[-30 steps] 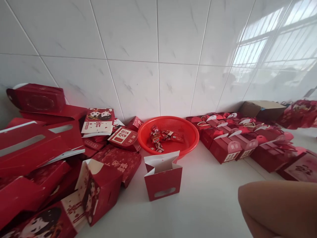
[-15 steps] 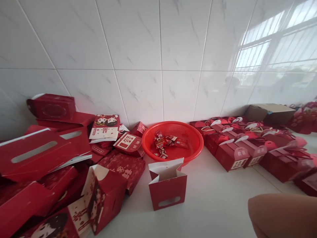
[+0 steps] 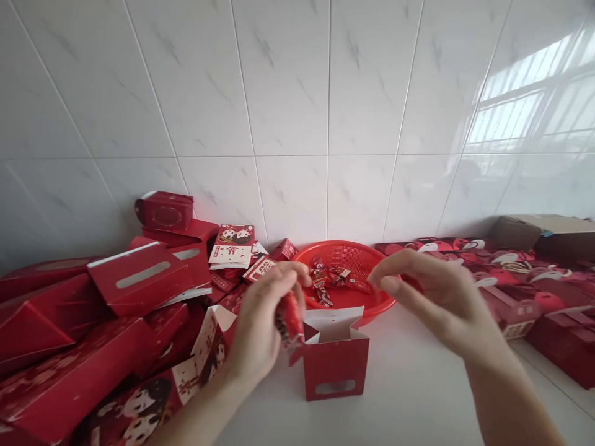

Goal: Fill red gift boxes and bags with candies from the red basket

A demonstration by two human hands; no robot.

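My left hand [image 3: 263, 316] is closed around a red-wrapped snack packet [image 3: 290, 319], just left of the box's open top. My right hand [image 3: 441, 303] hovers over the right rim of the red plastic basket [image 3: 381, 303], fingers bent and thumb slightly apart from them, with nothing visible in the grasp. Several red-wrapped sweets [image 3: 320, 279] lie inside the basket. Between my hands, in front of the basket, a red paper gift box [image 3: 337, 368] stands upright with its top flaps unfolded and a handle slot facing me.
At left lies a heap of red gift boxes [image 3: 144, 279], some tipped over. On the right, closed red boxes [image 3: 567, 341] with handles stand in rows, with a brown cardboard box [image 3: 543, 235] behind. A white tiled wall [image 3: 288, 111] borders the back of the pale surface.
Both hands have come into view, the left with a snack packet and the right by the basket. The camera has turned left, so the scene sits further right.
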